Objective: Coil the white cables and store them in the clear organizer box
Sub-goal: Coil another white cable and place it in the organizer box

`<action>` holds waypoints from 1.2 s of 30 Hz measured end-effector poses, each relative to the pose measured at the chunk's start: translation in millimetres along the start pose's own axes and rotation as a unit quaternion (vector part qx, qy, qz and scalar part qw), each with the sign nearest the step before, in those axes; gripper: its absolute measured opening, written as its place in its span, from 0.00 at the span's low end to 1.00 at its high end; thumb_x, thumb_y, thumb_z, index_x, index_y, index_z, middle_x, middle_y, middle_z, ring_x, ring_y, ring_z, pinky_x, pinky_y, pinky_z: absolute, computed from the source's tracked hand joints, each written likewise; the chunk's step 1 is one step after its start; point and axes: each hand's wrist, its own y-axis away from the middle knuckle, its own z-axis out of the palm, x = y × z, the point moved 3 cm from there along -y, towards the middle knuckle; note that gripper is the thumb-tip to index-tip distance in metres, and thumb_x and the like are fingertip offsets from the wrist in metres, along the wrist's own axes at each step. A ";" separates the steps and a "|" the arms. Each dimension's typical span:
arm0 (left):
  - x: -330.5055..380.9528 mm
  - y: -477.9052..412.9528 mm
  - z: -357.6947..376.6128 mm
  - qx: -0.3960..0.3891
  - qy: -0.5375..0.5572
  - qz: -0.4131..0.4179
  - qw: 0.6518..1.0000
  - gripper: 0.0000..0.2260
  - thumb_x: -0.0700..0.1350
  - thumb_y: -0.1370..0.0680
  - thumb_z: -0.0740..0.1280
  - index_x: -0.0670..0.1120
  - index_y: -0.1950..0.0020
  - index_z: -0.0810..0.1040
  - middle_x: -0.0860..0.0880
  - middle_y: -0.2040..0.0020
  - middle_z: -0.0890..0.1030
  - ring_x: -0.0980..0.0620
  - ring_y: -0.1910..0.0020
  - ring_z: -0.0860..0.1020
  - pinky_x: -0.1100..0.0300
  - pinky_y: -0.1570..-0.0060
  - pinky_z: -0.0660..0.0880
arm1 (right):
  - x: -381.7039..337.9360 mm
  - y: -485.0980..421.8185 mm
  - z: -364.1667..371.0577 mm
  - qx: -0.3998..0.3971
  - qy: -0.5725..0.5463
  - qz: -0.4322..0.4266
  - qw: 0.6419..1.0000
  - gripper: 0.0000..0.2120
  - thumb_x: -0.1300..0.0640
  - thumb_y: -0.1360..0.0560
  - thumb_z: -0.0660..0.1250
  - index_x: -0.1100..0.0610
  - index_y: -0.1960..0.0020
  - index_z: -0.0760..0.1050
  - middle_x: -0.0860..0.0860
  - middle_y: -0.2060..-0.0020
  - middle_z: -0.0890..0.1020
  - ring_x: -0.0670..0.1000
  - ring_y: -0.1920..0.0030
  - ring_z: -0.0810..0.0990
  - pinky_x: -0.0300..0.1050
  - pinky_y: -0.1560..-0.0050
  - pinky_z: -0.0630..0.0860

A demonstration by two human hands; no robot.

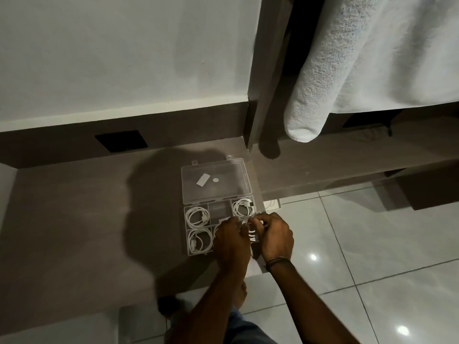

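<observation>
Clear organizer box (191,253) open on ledge; three coils stored. Left hand (229,240) and right hand (274,235) both pinch white cable (251,235) over 5 o'clock compartment. Step: coiling. Next: tuck coil in.

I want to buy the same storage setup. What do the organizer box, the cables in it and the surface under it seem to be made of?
Organizer box: clear hard plastic, apparently; the surface shows through its open lid. Coiled cables: white, smooth plastic or rubber jacket, probably. Surface: matte brown with faint grain, likely wood laminate, though the dim light leaves it open.
</observation>
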 end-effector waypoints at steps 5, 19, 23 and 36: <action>-0.5 -5.9 0.0 0.037 0.049 0.012 0.998 0.10 0.38 0.22 0.65 0.48 0.50 0.84 0.48 0.55 0.86 0.50 0.55 0.83 0.59 0.58 0.77 | -1.9 -9.6 7.3 -0.009 0.061 -0.030 0.998 0.08 0.47 0.21 0.69 0.48 0.49 0.85 0.51 0.51 0.86 0.58 0.54 0.85 0.46 0.56 0.79; -21.3 -18.5 -5.4 0.022 -0.025 0.054 0.998 0.07 0.45 0.28 0.75 0.49 0.51 0.83 0.49 0.48 0.80 0.58 0.55 0.72 0.73 0.59 0.61 | -4.3 -5.6 12.6 -0.033 0.172 -0.078 0.981 0.11 0.45 0.18 0.62 0.47 0.48 0.83 0.49 0.48 0.83 0.56 0.54 0.85 0.48 0.57 0.83; -20.4 -21.2 -4.2 0.001 -0.055 0.069 0.996 0.08 0.42 0.30 0.75 0.51 0.53 0.84 0.50 0.50 0.82 0.53 0.56 0.80 0.65 0.60 0.74 | -3.3 -4.5 16.8 -0.038 0.191 -0.085 0.977 0.15 0.42 0.17 0.60 0.48 0.48 0.82 0.49 0.48 0.83 0.54 0.54 0.85 0.51 0.56 0.84; -47.4 -28.5 -5.1 0.002 -0.054 0.098 0.994 0.08 0.51 0.25 0.70 0.54 0.47 0.85 0.53 0.51 0.85 0.54 0.53 0.81 0.63 0.55 0.73 | -1.4 3.1 14.9 -0.030 0.216 -0.099 0.971 0.13 0.44 0.18 0.63 0.48 0.45 0.83 0.50 0.45 0.84 0.55 0.53 0.86 0.50 0.56 0.85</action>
